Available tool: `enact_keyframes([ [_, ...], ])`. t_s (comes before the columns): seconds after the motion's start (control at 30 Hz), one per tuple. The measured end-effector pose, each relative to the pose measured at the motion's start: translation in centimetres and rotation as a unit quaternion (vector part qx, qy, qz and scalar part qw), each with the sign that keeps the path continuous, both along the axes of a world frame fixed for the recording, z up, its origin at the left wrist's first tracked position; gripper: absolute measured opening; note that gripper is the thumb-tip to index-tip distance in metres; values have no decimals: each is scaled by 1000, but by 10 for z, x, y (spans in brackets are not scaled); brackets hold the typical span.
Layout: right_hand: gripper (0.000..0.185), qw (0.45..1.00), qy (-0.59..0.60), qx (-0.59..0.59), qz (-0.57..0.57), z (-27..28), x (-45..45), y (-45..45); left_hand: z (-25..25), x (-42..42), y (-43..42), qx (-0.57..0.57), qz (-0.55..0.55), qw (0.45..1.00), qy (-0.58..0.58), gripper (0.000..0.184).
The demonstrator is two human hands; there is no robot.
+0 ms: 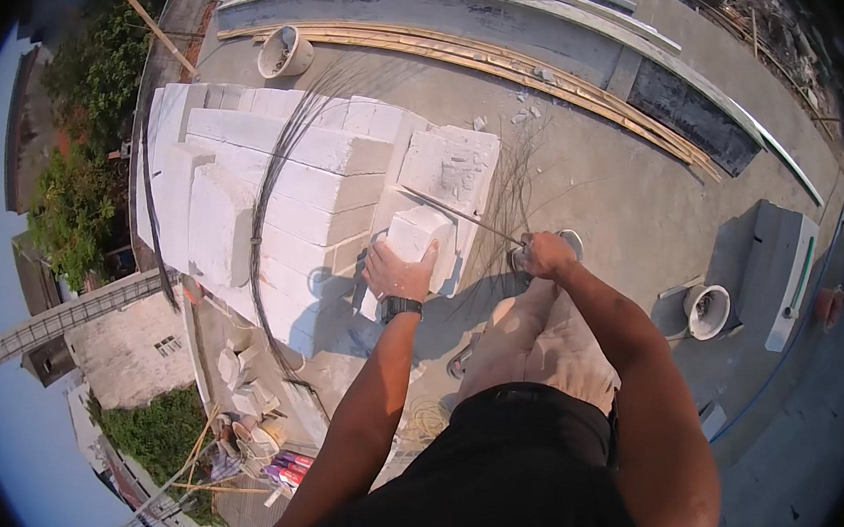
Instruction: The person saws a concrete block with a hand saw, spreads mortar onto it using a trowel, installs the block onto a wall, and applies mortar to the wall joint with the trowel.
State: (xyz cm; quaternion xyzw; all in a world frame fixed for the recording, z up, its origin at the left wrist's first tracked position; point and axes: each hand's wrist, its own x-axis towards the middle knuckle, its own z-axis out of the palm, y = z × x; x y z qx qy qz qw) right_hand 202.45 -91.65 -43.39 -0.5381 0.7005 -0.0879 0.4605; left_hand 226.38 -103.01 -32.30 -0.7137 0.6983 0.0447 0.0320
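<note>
My left hand [398, 271] holds a small white lightweight block [419, 229] at its near end, with the thumb on one side and the fingers spread over the other. That block rests on larger white blocks. In my right hand [548, 256] is the handle end of a hand saw, fingers wrapped round it. The saw's long, thin dark blade [462, 213] shows nearly edge-on and reaches left across the far end of the small block. Whether its teeth touch the block I cannot tell. A flat white block [449, 150] with crumbs on it lies just beyond.
A big stack of white blocks [290, 167] fills the left, crossed by a bundle of dark wires [265, 200]. Buckets stand at the back [287, 53] and at the right [707, 313]. Long bamboo poles [479, 73] lie behind. The roof edge drops off at the left.
</note>
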Motion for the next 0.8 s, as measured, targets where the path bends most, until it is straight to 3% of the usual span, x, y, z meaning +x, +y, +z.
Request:
enact_keyframes([
  [0.13,41,999,-18,36,-20,41,2,-5,-6,3,5,-28,-22,999,16,84],
  [0.27,38,997,14,75,-6,4,13,3,0,0,0,-29,-11,999,15,84],
  [0.47,38,997,38,61,-14,22,3,46,-4,0,-2,-17,-4,1000,-2,87],
  [0.6,41,988,45,111,-94,18,-22,105,-5,3,-4,-49,-12,998,25,84],
  [0.8,46,940,126,222,-226,16,-68,182,-11,45,-21,78,-143,984,75,95],
])
